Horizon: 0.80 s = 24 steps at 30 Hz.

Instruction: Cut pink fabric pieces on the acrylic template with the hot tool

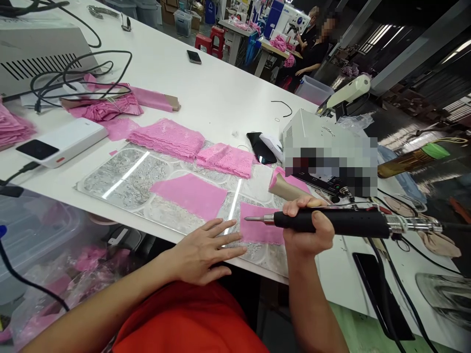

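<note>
My right hand (307, 228) is wrapped round a black handheld ultrasonic welding tool (353, 222), its metal tip (253, 218) pointing left over a pink fabric piece (261, 230). I cannot tell whether the tip touches the cloth. Fingers spread, my left hand (209, 250) lies flat at the front edge of the patterned glass mat (172, 215), its fingertips by that fabric's left edge. Another pink piece (191, 196) lies flat on the mat to the left. Behind it are a larger stack of pink lace pieces (167, 138) and a smaller stack (225, 160).
A grey generator box (316, 142) stands at the right, cabled to the tool. A white power bank (64, 142) and tangled black cable (84, 73) are at left. A black phone (382, 294) lies front right. People sit at sewing machines (290, 22) beyond the white table (228, 93).
</note>
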Each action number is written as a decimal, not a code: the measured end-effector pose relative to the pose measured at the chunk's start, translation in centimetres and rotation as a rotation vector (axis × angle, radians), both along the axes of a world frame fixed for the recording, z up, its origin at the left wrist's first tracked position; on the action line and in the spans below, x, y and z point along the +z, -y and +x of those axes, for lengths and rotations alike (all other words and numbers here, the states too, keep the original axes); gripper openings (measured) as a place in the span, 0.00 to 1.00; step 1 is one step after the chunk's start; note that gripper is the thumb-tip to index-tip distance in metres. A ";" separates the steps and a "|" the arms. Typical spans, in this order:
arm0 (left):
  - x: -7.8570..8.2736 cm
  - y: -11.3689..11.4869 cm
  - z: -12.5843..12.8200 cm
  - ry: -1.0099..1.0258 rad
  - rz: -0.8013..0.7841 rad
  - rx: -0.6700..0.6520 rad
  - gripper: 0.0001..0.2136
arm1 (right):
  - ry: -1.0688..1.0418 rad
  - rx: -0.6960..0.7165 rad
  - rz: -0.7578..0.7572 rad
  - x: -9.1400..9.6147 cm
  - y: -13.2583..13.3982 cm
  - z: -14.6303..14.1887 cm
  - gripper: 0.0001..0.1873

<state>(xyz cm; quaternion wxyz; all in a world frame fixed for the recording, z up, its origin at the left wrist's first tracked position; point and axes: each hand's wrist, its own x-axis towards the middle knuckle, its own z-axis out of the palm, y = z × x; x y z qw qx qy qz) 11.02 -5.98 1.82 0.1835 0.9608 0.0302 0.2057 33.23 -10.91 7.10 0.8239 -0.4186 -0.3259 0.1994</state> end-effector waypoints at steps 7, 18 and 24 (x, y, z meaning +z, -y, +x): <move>0.0 0.0 0.1 -0.011 0.001 0.004 0.21 | -0.001 0.054 -0.045 -0.3 0.7 -0.1 0.07; 0.0 0.0 0.1 -0.017 0.000 0.003 0.21 | 0.044 0.066 -0.062 -0.3 0.6 -0.4 0.07; 0.0 0.1 0.1 -0.014 0.000 -0.001 0.21 | 0.056 0.079 -0.073 -0.4 0.7 -0.4 0.07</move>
